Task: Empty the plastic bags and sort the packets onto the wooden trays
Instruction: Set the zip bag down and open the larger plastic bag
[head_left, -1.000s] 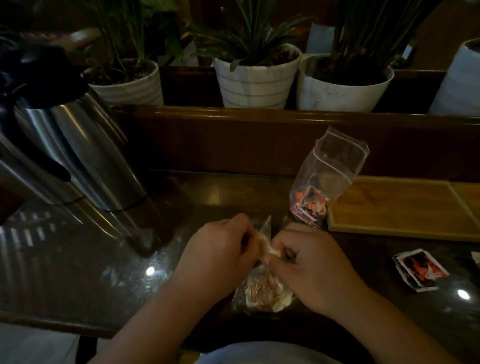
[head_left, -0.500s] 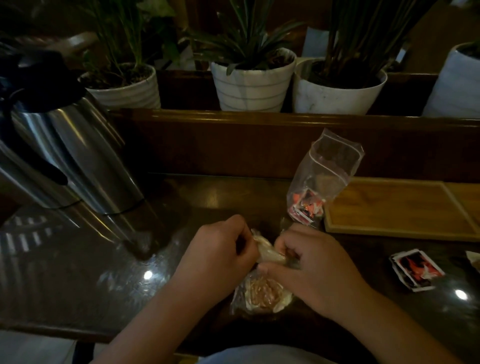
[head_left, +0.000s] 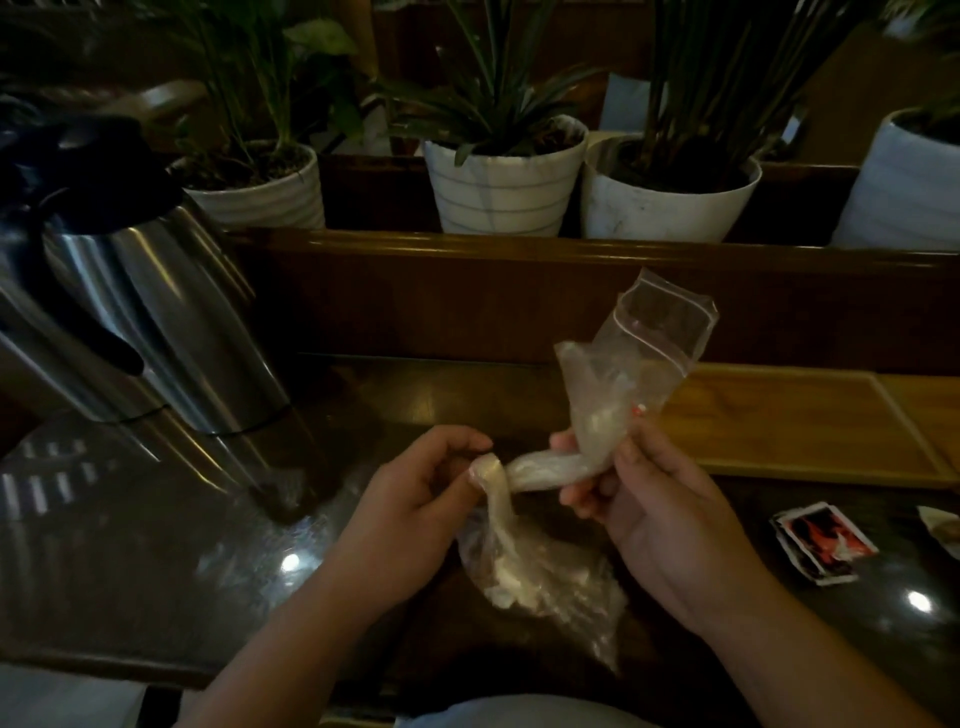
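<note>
Both hands hold a clear knotted plastic bag of pale packets just above the dark table. My left hand pinches the twisted neck on its left side. My right hand grips the loosened twisted end, which sticks upward between the fingers. Behind my right hand stands a second clear zip bag with a red seal line; its lower part is hidden. A wooden tray lies at the right, with nothing visible on it. Two red-and-black packets lie on the table near the right edge.
Two steel thermos jugs stand at the left. A wooden ledge with several potted plants runs along the back. A pale packet's edge shows at the far right. The dark table reflects light spots.
The hands have moved apart and the bag's knot has loosened, with the twisted neck now stretched between them. The bag of packets is lifted off the table.
</note>
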